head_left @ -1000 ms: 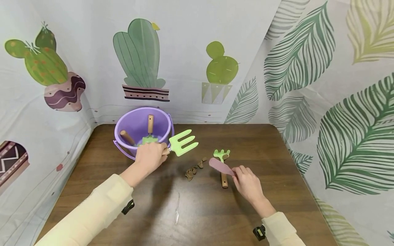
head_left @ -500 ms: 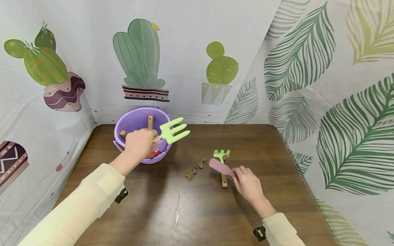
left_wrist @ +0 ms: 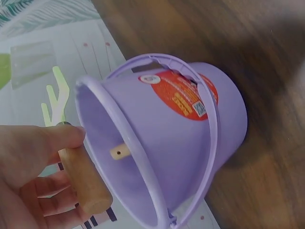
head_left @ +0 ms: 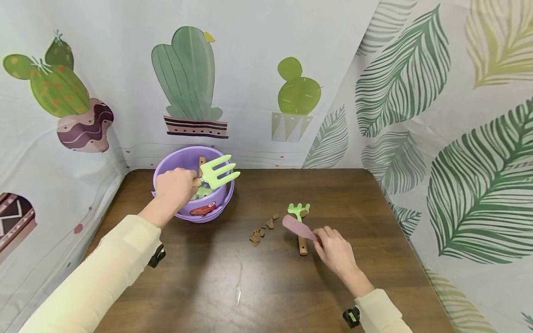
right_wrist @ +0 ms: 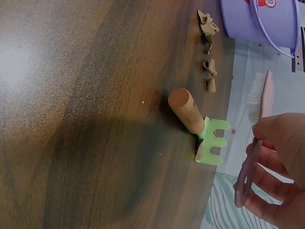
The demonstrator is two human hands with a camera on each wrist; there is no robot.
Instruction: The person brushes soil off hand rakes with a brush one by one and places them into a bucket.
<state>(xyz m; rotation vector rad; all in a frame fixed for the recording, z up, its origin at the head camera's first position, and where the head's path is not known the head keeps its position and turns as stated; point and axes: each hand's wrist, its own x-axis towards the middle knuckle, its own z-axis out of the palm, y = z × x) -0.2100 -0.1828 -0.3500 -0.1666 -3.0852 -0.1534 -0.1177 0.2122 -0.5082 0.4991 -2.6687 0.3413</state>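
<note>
gripping a green fork [head_left: 215, 175] by its wooden handle [left_wrist: 86, 183], left hand [head_left: 175, 186] at the mouth of a purple bucket [left_wrist: 167, 150]. right hand [head_left: 336, 252] pinches a pink brush [head_left: 297, 227] above a green rake [right_wrist: 187, 112] lying on the brown wood-grain table [head_left: 283, 286], near crumbled bits [head_left: 256, 236]. backdrop cloth [head_left: 250, 37] pale, cacti [head_left: 192, 76] and leaves [head_left: 405, 71] printed.

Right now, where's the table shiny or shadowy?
Head view: pale glare on the brown wooden table, bottom middle; dark shadow below the round purple plastic bucket. Right wrist view: bright glare, upper left. Left wrist view: dark shadow, upper right.
</note>
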